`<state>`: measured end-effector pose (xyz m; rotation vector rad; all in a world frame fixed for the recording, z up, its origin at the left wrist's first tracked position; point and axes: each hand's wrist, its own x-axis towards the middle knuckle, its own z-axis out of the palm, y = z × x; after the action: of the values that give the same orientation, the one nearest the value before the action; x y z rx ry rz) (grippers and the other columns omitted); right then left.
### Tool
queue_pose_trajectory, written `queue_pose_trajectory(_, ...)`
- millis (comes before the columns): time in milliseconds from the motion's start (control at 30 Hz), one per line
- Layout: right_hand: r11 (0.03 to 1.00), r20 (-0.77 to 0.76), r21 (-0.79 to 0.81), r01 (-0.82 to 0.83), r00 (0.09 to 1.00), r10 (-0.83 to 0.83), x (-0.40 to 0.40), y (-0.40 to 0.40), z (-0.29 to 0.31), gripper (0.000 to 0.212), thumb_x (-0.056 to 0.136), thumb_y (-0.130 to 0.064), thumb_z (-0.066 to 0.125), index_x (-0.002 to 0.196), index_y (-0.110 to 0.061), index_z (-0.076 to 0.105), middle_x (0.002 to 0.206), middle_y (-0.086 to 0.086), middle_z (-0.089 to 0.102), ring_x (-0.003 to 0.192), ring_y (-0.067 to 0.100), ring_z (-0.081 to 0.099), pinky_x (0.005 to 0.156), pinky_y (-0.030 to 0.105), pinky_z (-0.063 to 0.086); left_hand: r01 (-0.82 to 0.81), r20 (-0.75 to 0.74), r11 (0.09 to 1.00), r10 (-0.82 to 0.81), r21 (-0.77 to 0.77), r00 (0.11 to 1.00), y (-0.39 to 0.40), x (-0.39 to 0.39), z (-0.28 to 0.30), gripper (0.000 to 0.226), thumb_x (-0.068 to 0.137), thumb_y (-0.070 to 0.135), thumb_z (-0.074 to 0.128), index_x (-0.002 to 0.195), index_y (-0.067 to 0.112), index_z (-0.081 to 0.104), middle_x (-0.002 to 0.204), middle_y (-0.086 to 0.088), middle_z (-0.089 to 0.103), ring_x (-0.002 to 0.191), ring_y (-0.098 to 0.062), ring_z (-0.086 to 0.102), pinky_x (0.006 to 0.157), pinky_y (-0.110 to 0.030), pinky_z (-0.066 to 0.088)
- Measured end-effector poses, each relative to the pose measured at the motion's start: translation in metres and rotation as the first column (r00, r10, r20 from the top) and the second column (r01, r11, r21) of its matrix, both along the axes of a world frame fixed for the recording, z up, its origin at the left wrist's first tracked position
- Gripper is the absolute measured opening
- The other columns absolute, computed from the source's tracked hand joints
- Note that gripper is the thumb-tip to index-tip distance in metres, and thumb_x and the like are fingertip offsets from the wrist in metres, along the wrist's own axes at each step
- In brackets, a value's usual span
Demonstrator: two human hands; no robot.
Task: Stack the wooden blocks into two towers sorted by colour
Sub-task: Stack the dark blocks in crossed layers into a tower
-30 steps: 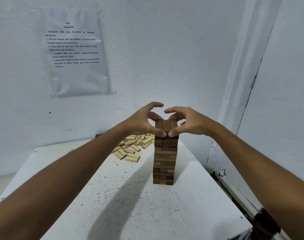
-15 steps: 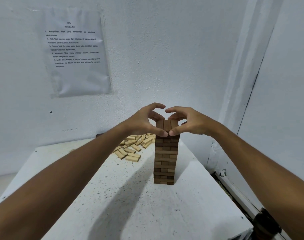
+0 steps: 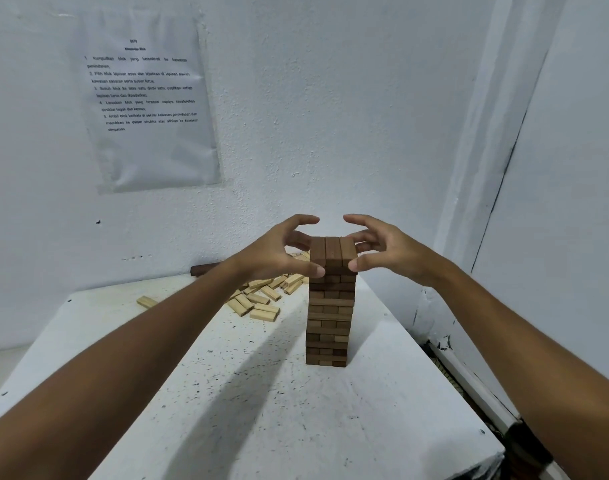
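- Dark tower (image 3: 329, 306): upright on table (image 3: 261, 410), centre
- Left hand (image 3: 278, 252), right hand (image 3: 386, 249): fingers loosely spread; thumbs have parted since 0.5 s ago, tips just beside top layer
- Pale blocks (image 3: 261, 299): loose at 10 o'clock from tower, unchanged

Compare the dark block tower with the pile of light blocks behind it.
The dark tower is brown; the light pile is pale tan. The tower stands upright in neat crossed layers of three, while the pile lies loose and scattered flat on the white table. The left hand and right hand flank the tower's top layer; nothing touches the pile. Both are made of the same kind of oblong wooden blocks on the same table.
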<state>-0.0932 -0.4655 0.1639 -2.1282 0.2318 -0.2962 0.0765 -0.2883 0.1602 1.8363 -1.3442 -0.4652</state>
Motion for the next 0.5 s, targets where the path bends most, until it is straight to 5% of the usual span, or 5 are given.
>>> queue_pose_trajectory(133,1.0,-0.013,-0.021,0.011,1.0,-0.011,0.001,0.0003,-0.0019,0.095,0.063,-0.031,0.078,0.146,-0.034,0.033,0.12,-0.007,0.063,0.106,0.006,0.062,0.079,0.014,0.045,-0.004,0.0,1.0,0.004,-0.029,1.0,-0.0024,0.0003,-0.0024,0.094,0.062,0.04,0.082,0.144,0.032,0.036,0.12,0.003,0.064,0.115,-0.007,0.058,0.096,-0.032,0.047)
queue_pose_trajectory(500,0.999,-0.014,-0.035,0.041,0.999,-0.042,0.0027,-0.0005,-0.0027,0.095,0.065,-0.03,0.081,0.146,-0.032,0.032,0.119,-0.006,0.063,0.106,0.007,0.062,0.076,0.013,0.043,-0.005,0.006,0.999,0.006,-0.051,1.0,-0.0062,0.0028,-0.0036,0.088,0.063,0.04,0.082,0.14,0.032,0.041,0.116,0.005,0.067,0.113,-0.003,0.059,0.089,-0.026,0.048)
